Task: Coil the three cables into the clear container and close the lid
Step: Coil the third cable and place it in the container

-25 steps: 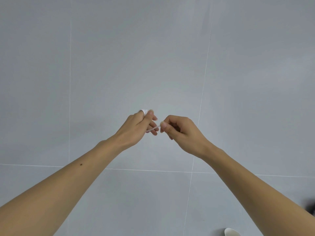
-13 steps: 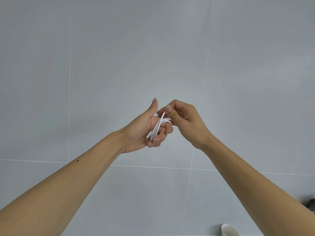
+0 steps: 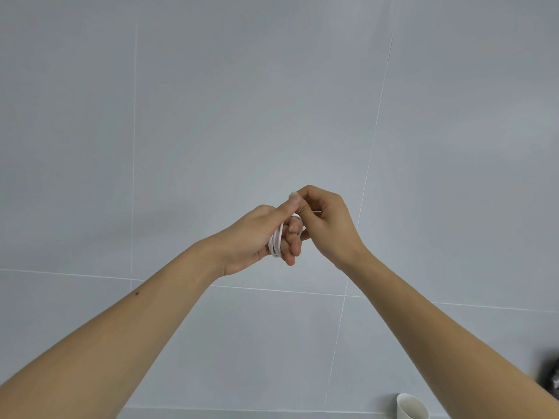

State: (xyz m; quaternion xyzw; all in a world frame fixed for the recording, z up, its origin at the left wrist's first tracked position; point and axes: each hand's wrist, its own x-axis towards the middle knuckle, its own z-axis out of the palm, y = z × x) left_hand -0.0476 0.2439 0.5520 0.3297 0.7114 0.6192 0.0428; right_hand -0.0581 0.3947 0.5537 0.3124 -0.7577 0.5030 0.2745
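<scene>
A thin white cable (image 3: 276,241) is wound in several loops around the fingers of my left hand (image 3: 257,237), which is raised in front of a grey tiled wall. My right hand (image 3: 325,220) presses against the left hand's fingertips and pinches the cable's free end near the top of the coil. Most of the coil is hidden inside the two hands. The clear container, its lid and the other cables are out of view.
A white paper cup (image 3: 410,407) shows at the bottom right edge. A dark blurred object (image 3: 551,373) sits at the right edge. Behind the hands is a plain grey tiled wall (image 3: 211,116).
The cable went from a short stretch pulled between both hands to loops wrapped on my left fingers. My left thumb has closed down, and my right hand has moved in against the coil.
</scene>
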